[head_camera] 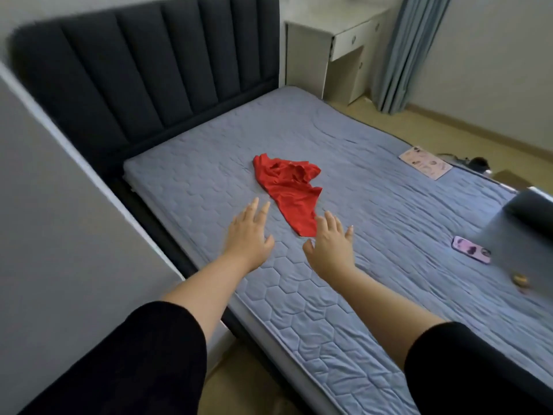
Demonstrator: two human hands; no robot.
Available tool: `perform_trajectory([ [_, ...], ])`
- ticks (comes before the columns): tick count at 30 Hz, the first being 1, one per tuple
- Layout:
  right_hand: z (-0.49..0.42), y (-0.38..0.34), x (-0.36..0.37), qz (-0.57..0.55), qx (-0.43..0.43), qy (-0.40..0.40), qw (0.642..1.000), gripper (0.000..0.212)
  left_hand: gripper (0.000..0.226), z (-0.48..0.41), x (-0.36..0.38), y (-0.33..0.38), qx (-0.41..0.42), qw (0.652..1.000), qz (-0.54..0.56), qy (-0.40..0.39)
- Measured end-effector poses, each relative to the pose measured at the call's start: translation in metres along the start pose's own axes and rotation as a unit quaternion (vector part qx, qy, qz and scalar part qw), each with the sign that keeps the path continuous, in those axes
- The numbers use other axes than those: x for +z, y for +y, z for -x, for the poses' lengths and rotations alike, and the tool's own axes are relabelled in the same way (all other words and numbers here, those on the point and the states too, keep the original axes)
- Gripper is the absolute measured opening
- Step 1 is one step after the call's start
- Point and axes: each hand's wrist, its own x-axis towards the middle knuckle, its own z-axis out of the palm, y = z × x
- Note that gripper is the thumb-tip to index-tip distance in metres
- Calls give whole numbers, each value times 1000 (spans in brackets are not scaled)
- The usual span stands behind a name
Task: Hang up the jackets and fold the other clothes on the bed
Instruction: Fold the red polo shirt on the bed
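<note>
A crumpled red garment [288, 188] lies in the middle of the bed [374, 205], which has a blue quilted cover. My left hand [250, 232] hovers just left of the garment's near end, fingers straight and spread, holding nothing. My right hand [330, 245] hovers just right of that same end, fingers also spread and empty. Neither hand touches the cloth. Both arms reach out from black sleeves.
A dark padded headboard [155, 76] stands at the far left. A phone in a pink case [472, 249] and a grey folded item [526, 235] lie at the right. A pink card [425, 162] lies further back. A white desk [332, 49] and blue curtain [410, 49] stand behind.
</note>
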Motion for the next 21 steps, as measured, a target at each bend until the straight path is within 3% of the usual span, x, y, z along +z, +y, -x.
perform_trajectory([
  [3, -48, 29, 54, 0, 39, -36, 999, 58, 73, -49, 66, -8, -117, 983, 135, -36],
  [6, -86, 59, 105, -11, 74, -52, 996, 58, 72, -88, 136, -20, -173, 965, 182, -80],
  [12, -140, 111, 218, -18, 109, -125, 986, 62, 71, -164, 267, -45, -160, 961, 157, -161],
  [18, -212, 165, 345, -47, 201, -182, 961, 77, 80, -234, 410, -79, -156, 926, 82, -334],
  [21, -255, 196, 398, -44, 249, -189, 949, 99, 77, -270, 461, -86, -107, 944, 60, -306],
])
